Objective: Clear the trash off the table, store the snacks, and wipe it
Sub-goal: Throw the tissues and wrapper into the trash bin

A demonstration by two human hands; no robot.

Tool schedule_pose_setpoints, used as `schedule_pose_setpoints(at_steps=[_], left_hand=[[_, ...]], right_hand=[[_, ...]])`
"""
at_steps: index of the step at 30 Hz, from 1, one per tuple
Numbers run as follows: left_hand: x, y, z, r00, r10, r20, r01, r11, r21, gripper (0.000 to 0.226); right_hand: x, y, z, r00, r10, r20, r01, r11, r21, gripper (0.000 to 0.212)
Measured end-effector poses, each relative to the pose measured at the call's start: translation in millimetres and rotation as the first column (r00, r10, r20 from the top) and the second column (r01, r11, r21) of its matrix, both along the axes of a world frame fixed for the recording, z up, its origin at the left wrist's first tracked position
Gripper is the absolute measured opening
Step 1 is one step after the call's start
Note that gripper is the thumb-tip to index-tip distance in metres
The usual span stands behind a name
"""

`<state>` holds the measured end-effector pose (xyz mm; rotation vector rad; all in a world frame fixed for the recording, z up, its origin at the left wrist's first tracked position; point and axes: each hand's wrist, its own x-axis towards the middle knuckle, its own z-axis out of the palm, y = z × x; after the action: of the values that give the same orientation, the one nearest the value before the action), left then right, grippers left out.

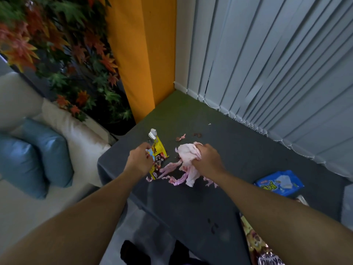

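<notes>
Near the dark grey counter's (238,159) left edge, the left hand (139,162) is gripping a torn yellow foil wrapper (159,152) while the right hand (207,158) is clutching a crumpled pink tissue (188,152).

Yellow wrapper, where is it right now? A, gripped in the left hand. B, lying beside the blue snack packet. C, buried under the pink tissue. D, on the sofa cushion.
A: the left hand grips the torn yellow wrapper, while the right hand clutches the crumpled pink tissue.
</notes>
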<state>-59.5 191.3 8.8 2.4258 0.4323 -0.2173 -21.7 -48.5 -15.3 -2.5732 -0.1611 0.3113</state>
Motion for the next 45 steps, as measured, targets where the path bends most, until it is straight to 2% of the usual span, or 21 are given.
schedule_pose_setpoints(at_steps=[4,8,12,15,17,20,22,26,32,34,36,38,42,45], left_hand=[[-6,-7,2,0.999,-0.039,-0.027,0.039,0.999,-0.012,0.038],[-5,-13,12,0.998,-0.059,-0.018,0.058,0.997,-0.052,0.055],[5,-19,19,0.998,-0.062,-0.010,0.062,0.998,-0.028,0.060],[11,-25,23,0.995,-0.104,-0.002,0.104,0.994,-0.014,0.056],[12,-29,23,0.993,-0.118,-0.021,0.118,0.993,-0.023,0.057],[10,-32,20,0.991,-0.128,-0.046,0.127,0.992,-0.018,0.057],[8,-33,15,0.989,-0.138,-0.059,0.137,0.990,-0.013,0.057],[4,-30,1,0.985,-0.146,-0.095,0.147,0.989,-0.001,0.053],[-4,-22,-20,0.986,-0.078,-0.149,0.077,0.997,-0.015,0.050],[-7,-17,-24,0.988,-0.062,-0.143,0.061,0.998,-0.011,0.054],[-9,-12,-25,0.988,-0.057,-0.143,0.057,0.998,-0.007,0.055],[-10,-7,-24,0.988,-0.048,-0.145,0.046,0.999,-0.015,0.054],[-9,0,-14,0.993,-0.035,-0.113,0.033,0.999,-0.020,0.042],[-7,5,-4,0.996,-0.029,-0.081,0.029,1.000,-0.002,0.043]], right_hand=[[-4,-9,7,0.998,-0.068,-0.004,0.067,0.998,-0.014,0.053],[-4,-23,20,0.994,-0.107,0.014,0.107,0.994,-0.027,0.050],[0,-33,27,0.993,-0.117,0.035,0.118,0.992,-0.036,0.030],[4,-37,29,0.995,-0.092,0.028,0.093,0.996,-0.014,0.025],[2,-38,29,0.996,-0.083,0.015,0.083,0.997,0.001,0.010],[-5,-37,24,0.997,-0.075,-0.004,0.075,0.995,0.058,0.007],[-10,-33,19,0.999,-0.020,-0.030,0.020,1.000,0.013,0.016],[-19,-24,-5,0.986,0.077,-0.151,-0.082,0.996,-0.024,0.059],[-18,-3,-48,0.919,0.267,-0.290,-0.328,0.926,-0.187,0.068],[-18,4,-61,0.902,0.302,-0.308,-0.379,0.896,-0.231,0.063],[-19,9,-67,0.900,0.302,-0.313,-0.385,0.889,-0.249,0.048],[-22,11,-60,0.905,0.308,-0.295,-0.388,0.880,-0.273,0.045],[-21,6,-40,0.953,0.226,-0.203,-0.257,0.956,-0.145,0.025],[-8,5,-20,0.971,0.179,-0.156,-0.194,0.977,-0.091,0.027]])
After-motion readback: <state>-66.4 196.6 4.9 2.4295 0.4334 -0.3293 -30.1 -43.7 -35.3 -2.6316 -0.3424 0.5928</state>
